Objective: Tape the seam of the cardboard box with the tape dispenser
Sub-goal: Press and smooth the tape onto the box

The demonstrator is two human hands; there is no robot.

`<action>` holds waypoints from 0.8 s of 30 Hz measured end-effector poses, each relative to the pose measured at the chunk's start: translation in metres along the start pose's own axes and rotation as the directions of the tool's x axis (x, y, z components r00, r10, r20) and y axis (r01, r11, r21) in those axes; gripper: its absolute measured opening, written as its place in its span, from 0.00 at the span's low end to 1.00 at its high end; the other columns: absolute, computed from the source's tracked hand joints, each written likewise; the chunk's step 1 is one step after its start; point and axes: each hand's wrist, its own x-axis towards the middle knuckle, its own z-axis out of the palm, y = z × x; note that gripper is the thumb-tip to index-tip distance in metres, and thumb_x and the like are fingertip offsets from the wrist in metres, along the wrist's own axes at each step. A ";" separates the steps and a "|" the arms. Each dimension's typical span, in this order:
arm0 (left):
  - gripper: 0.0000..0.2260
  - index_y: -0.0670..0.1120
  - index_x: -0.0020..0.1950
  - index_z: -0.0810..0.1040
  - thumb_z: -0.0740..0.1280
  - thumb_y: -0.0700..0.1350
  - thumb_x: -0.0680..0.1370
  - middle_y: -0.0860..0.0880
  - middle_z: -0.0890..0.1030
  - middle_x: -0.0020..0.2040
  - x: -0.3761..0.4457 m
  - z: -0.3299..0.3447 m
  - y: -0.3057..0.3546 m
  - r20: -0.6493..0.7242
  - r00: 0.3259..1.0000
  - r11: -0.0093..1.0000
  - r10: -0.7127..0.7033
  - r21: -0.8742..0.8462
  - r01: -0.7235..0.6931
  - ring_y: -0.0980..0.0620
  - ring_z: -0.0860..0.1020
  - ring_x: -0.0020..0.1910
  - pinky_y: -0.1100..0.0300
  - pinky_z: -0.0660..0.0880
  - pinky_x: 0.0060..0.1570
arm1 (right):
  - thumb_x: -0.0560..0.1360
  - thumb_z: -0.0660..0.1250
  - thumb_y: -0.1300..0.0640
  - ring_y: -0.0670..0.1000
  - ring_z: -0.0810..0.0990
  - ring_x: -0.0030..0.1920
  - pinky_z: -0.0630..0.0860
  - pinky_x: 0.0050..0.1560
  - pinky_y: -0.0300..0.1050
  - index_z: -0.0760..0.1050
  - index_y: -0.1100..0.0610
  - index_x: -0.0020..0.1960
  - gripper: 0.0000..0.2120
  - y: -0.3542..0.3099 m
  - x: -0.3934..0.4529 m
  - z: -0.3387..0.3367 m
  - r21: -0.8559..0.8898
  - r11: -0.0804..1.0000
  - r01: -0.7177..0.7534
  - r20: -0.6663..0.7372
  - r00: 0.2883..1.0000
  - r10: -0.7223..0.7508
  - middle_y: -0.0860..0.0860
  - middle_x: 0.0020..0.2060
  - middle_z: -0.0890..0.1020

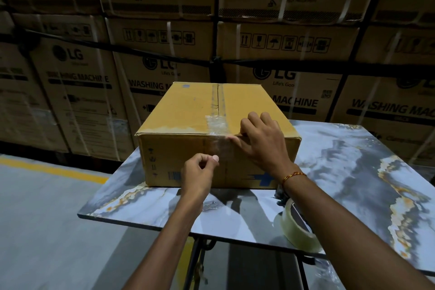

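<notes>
I have the box sitting square on the tabletop, its seam running away from me down the middle of the lid. Clear tape lies crumpled at the near end of that seam and folds over the front edge onto the front face.

My right hand rests on the near top edge, fingers curled on the lid and thumb pressing the tape down at the corner fold. My left hand hovers at the front face with its fingers pinched together; whether they hold a tape end I cannot tell, the film being transparent.

The dispenser lies on the tabletop under my right forearm, apart from both hands.

I judge the box stiff on its edges but soft mid-panel, so I would press along the edge. The tape looks thin, clingy and quick to wrinkle. I would take the dispenser by its handle, though my arm hides most of it.
</notes>
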 end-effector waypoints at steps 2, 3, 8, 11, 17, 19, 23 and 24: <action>0.10 0.47 0.41 0.81 0.68 0.50 0.79 0.51 0.80 0.38 0.002 0.001 -0.001 -0.014 1.000 1.000 0.012 0.009 -0.012 0.51 0.75 0.40 0.56 0.70 0.42 | 0.79 0.59 0.35 0.55 0.70 0.43 0.70 0.38 0.52 0.70 0.56 0.45 0.23 0.001 -0.002 0.002 -0.007 1.000 0.009 -0.019 1.000 -0.009 0.54 0.44 0.75; 0.10 0.48 0.40 0.81 0.68 0.50 0.79 0.51 0.79 0.36 0.002 0.002 -0.002 -0.023 1.000 1.000 0.014 0.013 -0.014 0.51 0.74 0.38 0.56 0.69 0.40 | 0.79 0.60 0.35 0.55 0.70 0.43 0.69 0.39 0.52 0.71 0.56 0.45 0.23 0.002 -0.003 0.003 -0.007 1.000 0.016 -0.025 1.000 -0.016 0.54 0.44 0.75; 0.10 0.48 0.41 0.81 0.67 0.50 0.79 0.46 0.83 0.40 0.003 0.007 -0.007 -0.073 0.996 0.997 0.052 0.067 -0.048 0.51 0.74 0.35 0.56 0.71 0.36 | 0.77 0.61 0.33 0.56 0.71 0.45 0.70 0.41 0.53 0.71 0.57 0.47 0.25 0.006 -0.008 0.006 -0.036 0.998 0.055 -0.020 0.998 -0.055 0.55 0.46 0.75; 0.10 0.47 0.41 0.81 0.67 0.50 0.79 0.47 0.83 0.39 0.003 0.010 -0.007 -0.115 0.991 0.992 0.074 0.106 -0.061 0.52 0.75 0.34 0.58 0.71 0.36 | 0.76 0.59 0.31 0.57 0.71 0.47 0.71 0.43 0.54 0.72 0.58 0.50 0.28 0.007 -0.014 0.007 -0.091 0.993 0.073 0.024 0.997 -0.071 0.56 0.49 0.76; 0.10 0.47 0.41 0.81 0.67 0.49 0.80 0.49 0.83 0.40 0.002 0.014 -0.008 -0.150 0.986 0.993 0.072 0.102 -0.057 0.53 0.77 0.37 0.58 0.71 0.37 | 0.70 0.67 0.30 0.58 0.71 0.52 0.73 0.47 0.56 0.72 0.58 0.54 0.31 0.006 -0.024 0.007 -0.087 0.994 0.066 0.084 0.995 -0.058 0.57 0.54 0.76; 0.10 0.47 0.42 0.81 0.67 0.50 0.79 0.49 0.83 0.40 0.003 0.014 -0.008 -0.149 0.987 0.994 0.059 0.101 -0.044 0.53 0.77 0.38 0.59 0.72 0.37 | 0.73 0.62 0.29 0.58 0.71 0.49 0.72 0.46 0.56 0.72 0.57 0.52 0.30 0.002 -0.020 0.004 -0.069 0.997 0.030 0.045 0.999 -0.027 0.56 0.51 0.75; 0.10 0.46 0.44 0.82 0.67 0.50 0.80 0.49 0.82 0.39 0.004 0.014 -0.006 -0.168 0.984 0.991 0.061 0.124 -0.041 0.53 0.77 0.39 0.59 0.71 0.36 | 0.78 0.57 0.32 0.57 0.70 0.46 0.69 0.42 0.53 0.70 0.56 0.47 0.25 -0.009 -0.008 0.003 -0.054 0.997 -0.057 -0.028 0.998 0.056 0.54 0.46 0.75; 0.10 0.46 0.43 0.82 0.67 0.50 0.80 0.49 0.82 0.38 0.003 0.013 -0.005 -0.171 0.983 0.990 0.065 0.131 -0.043 0.53 0.76 0.37 0.59 0.71 0.36 | 0.78 0.58 0.33 0.57 0.71 0.46 0.68 0.42 0.53 0.70 0.56 0.47 0.25 -0.010 -0.007 0.005 -0.066 0.996 -0.064 -0.038 0.997 0.062 0.54 0.46 0.75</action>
